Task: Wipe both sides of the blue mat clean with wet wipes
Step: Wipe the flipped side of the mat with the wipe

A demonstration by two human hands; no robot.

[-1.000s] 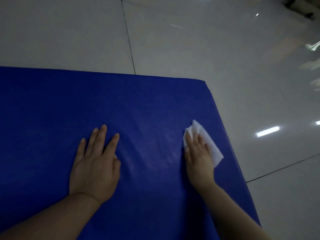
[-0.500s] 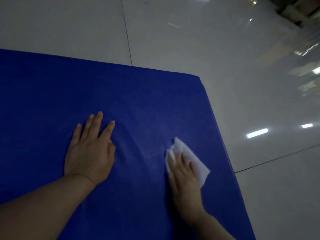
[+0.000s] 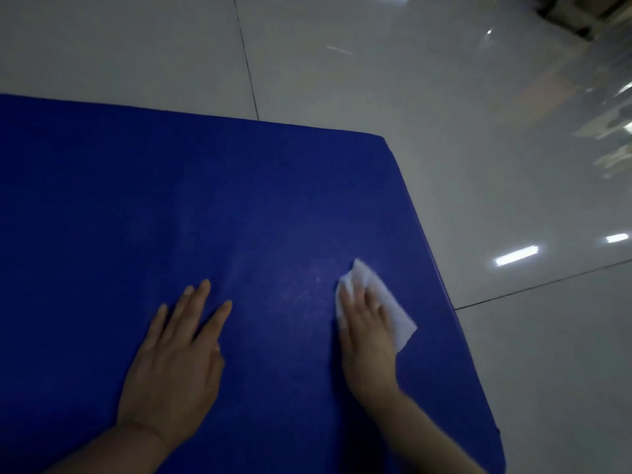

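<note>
A thick blue mat [image 3: 171, 200] lies flat on the floor and fills the left and middle of the view. My left hand [image 3: 174, 364] rests palm down on it, fingers spread, holding nothing. To its right, my right hand [image 3: 367, 333] presses a white wet wipe [image 3: 393, 309] flat against the mat near its right edge. The wipe sticks out beyond my fingers to the front and right. A faint damp sheen shows on the mat between my two hands.
Glossy pale floor tiles [image 3: 444, 131] with dark grout lines surround the mat at the back and right. Ceiling lights reflect in the tiles at the right. Some dark furniture [image 3: 578, 12] shows at the top right corner.
My right hand slid the wipe toward me and leftward, then forward again a little. My left hand stayed pressed on the mat. The camera view shifted slightly.
</note>
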